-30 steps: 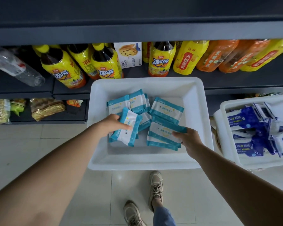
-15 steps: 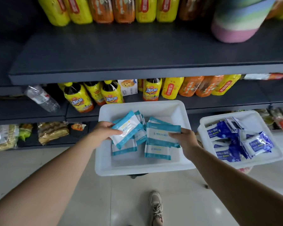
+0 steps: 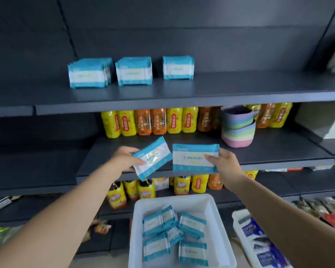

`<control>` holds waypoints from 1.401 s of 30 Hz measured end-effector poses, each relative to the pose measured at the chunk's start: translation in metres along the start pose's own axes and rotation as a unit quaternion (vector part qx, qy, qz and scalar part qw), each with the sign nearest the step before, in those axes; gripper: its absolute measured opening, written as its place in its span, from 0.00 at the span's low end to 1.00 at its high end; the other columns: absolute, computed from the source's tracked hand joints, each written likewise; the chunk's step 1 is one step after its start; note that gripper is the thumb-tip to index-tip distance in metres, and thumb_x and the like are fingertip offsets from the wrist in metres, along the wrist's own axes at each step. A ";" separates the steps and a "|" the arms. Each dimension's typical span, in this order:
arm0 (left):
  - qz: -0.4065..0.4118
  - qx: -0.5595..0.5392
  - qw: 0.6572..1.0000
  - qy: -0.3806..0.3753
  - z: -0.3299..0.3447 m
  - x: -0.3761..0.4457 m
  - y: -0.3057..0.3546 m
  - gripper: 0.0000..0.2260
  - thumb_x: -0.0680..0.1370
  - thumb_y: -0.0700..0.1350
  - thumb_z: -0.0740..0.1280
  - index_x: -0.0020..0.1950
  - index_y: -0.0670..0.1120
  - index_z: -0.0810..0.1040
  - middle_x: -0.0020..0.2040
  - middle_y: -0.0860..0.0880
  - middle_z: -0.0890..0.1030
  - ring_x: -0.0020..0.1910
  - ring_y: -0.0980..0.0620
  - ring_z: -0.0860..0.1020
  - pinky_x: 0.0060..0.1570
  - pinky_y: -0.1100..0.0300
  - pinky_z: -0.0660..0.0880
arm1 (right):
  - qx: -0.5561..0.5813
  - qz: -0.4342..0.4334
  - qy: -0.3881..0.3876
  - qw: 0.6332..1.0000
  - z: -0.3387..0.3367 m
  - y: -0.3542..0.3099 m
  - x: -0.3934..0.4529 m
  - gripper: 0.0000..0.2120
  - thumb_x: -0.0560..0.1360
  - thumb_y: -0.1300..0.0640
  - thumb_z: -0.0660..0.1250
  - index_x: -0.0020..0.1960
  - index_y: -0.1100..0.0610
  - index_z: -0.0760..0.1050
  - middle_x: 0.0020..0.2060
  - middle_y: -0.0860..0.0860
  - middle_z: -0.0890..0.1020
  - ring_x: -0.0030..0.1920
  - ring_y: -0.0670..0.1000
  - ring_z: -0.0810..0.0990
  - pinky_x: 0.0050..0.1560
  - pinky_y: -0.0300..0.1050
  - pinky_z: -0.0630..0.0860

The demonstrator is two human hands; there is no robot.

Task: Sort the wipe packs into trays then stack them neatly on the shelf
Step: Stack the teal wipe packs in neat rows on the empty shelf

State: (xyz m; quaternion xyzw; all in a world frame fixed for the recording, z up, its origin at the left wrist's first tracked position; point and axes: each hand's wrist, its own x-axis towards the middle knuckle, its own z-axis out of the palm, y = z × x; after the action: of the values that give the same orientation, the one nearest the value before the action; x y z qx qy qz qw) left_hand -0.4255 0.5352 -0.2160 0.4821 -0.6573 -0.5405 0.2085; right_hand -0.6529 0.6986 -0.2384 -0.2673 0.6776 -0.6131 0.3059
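My left hand (image 3: 125, 160) grips a tilted teal-and-white wipe pack (image 3: 153, 157) in mid air. My right hand (image 3: 223, 165) holds an upright teal-and-white pack (image 3: 193, 158), possibly more than one pressed together, beside it. Both are raised in front of the middle shelf. Three rows of the same teal packs (image 3: 89, 73) stand on the dark upper shelf (image 3: 182, 93). Below, a white tray (image 3: 215, 215) holds several loose teal packs (image 3: 174, 229). A second white tray (image 3: 240, 229) at the lower right holds dark blue wipe packs (image 3: 259, 238).
Yellow and orange drink bottles (image 3: 153, 122) line the middle shelf, next to stacked pastel bowls (image 3: 238, 126). More bottles (image 3: 143, 190) stand on the shelf below. Snack bags (image 3: 327, 211) lie at the lower right. The upper shelf is bare to the right of the packs.
Both hands lifted their teal packs out of the white tray, up to the level of the middle shelf. The camera tilted upward, bringing the upper shelf with its pack rows into view.
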 end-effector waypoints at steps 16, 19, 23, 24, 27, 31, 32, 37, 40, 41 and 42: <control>0.192 -0.022 0.979 0.067 -0.002 0.102 0.223 0.09 0.70 0.37 0.75 0.48 0.44 0.81 0.46 0.51 0.82 0.45 0.54 0.80 0.42 0.61 0.77 | 0.071 -0.127 0.006 0.989 -0.040 -0.184 0.145 0.07 0.74 0.64 0.70 0.52 0.61 0.80 0.44 0.54 0.86 0.45 0.53 0.85 0.45 0.45 0.79; 0.202 -0.022 0.977 0.065 0.010 0.137 0.235 0.09 0.71 0.35 0.73 0.50 0.44 0.81 0.44 0.51 0.82 0.43 0.58 0.80 0.38 0.67 0.73 | 0.088 -0.125 0.002 0.988 -0.042 -0.188 0.189 0.06 0.74 0.65 0.69 0.51 0.63 0.79 0.44 0.57 0.85 0.44 0.53 0.85 0.42 0.42 0.79; 0.193 -0.045 0.977 0.075 0.023 0.183 0.235 0.08 0.72 0.33 0.71 0.47 0.45 0.82 0.44 0.51 0.83 0.41 0.59 0.80 0.37 0.69 0.74 | 0.123 -0.107 -0.011 0.987 -0.040 -0.178 0.242 0.05 0.75 0.68 0.67 0.49 0.62 0.79 0.45 0.57 0.84 0.44 0.54 0.84 0.43 0.43 0.81; 0.189 -0.054 0.977 0.077 0.026 0.193 0.232 0.08 0.72 0.33 0.71 0.46 0.45 0.81 0.44 0.51 0.83 0.41 0.59 0.80 0.37 0.70 0.75 | 0.132 -0.100 -0.018 0.986 -0.039 -0.175 0.253 0.05 0.75 0.68 0.66 0.49 0.62 0.79 0.45 0.57 0.84 0.44 0.54 0.84 0.43 0.44 0.80; 0.183 -0.081 0.976 0.084 0.035 0.219 0.227 0.09 0.72 0.33 0.71 0.44 0.47 0.81 0.43 0.54 0.83 0.39 0.62 0.81 0.35 0.72 0.74 | 0.144 -0.092 -0.041 0.984 -0.037 -0.169 0.282 0.07 0.75 0.67 0.66 0.52 0.63 0.79 0.48 0.58 0.85 0.47 0.55 0.84 0.48 0.47 0.78; 0.201 -0.101 0.969 0.101 0.044 0.252 0.227 0.10 0.73 0.34 0.70 0.44 0.50 0.81 0.43 0.55 0.83 0.39 0.62 0.82 0.37 0.71 0.75 | 0.137 -0.093 -0.056 0.985 -0.033 -0.167 0.306 0.07 0.76 0.67 0.65 0.53 0.63 0.79 0.48 0.58 0.85 0.48 0.55 0.84 0.49 0.48 0.79; 0.209 -0.099 0.967 0.109 0.045 0.257 0.229 0.10 0.73 0.34 0.70 0.45 0.50 0.81 0.43 0.55 0.84 0.41 0.61 0.82 0.40 0.69 0.76 | 0.138 -0.092 -0.055 0.985 -0.032 -0.167 0.308 0.08 0.76 0.67 0.65 0.53 0.63 0.78 0.48 0.58 0.85 0.48 0.55 0.84 0.50 0.48 0.79; 0.263 -0.061 0.955 0.125 0.049 0.287 0.235 0.12 0.75 0.35 0.69 0.48 0.52 0.81 0.44 0.59 0.83 0.43 0.63 0.81 0.44 0.68 0.76 | 0.129 -0.084 -0.046 0.987 -0.029 -0.167 0.319 0.08 0.76 0.67 0.64 0.53 0.62 0.78 0.47 0.57 0.85 0.48 0.55 0.85 0.48 0.48 0.81; 0.280 -0.055 0.949 0.137 0.052 0.299 0.237 0.14 0.75 0.34 0.68 0.45 0.55 0.79 0.43 0.58 0.83 0.43 0.62 0.81 0.45 0.67 0.76 | 0.132 -0.084 -0.040 0.987 -0.028 -0.167 0.322 0.08 0.77 0.68 0.63 0.53 0.62 0.78 0.46 0.57 0.85 0.47 0.55 0.85 0.46 0.45 0.82; 0.281 -0.053 0.948 0.142 0.053 0.302 0.237 0.14 0.74 0.34 0.68 0.45 0.55 0.79 0.43 0.58 0.83 0.43 0.61 0.81 0.45 0.66 0.77 | 0.132 -0.083 -0.037 0.987 -0.028 -0.167 0.322 0.08 0.77 0.68 0.63 0.53 0.62 0.78 0.46 0.57 0.85 0.47 0.55 0.85 0.47 0.45 0.82; 0.281 -0.048 0.947 0.146 0.053 0.306 0.236 0.12 0.74 0.35 0.69 0.45 0.54 0.79 0.43 0.57 0.83 0.43 0.59 0.81 0.45 0.64 0.77 | 0.131 -0.084 -0.036 0.987 -0.028 -0.167 0.324 0.08 0.77 0.68 0.62 0.53 0.62 0.78 0.47 0.57 0.85 0.47 0.55 0.85 0.47 0.45 0.82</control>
State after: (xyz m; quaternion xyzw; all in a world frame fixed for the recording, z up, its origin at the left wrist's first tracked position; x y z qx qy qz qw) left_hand -0.7012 0.2879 -0.0936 0.3412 -0.7014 -0.4147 0.4687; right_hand -0.8929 0.4611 -0.0991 -0.3028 0.5553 -0.7101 0.3093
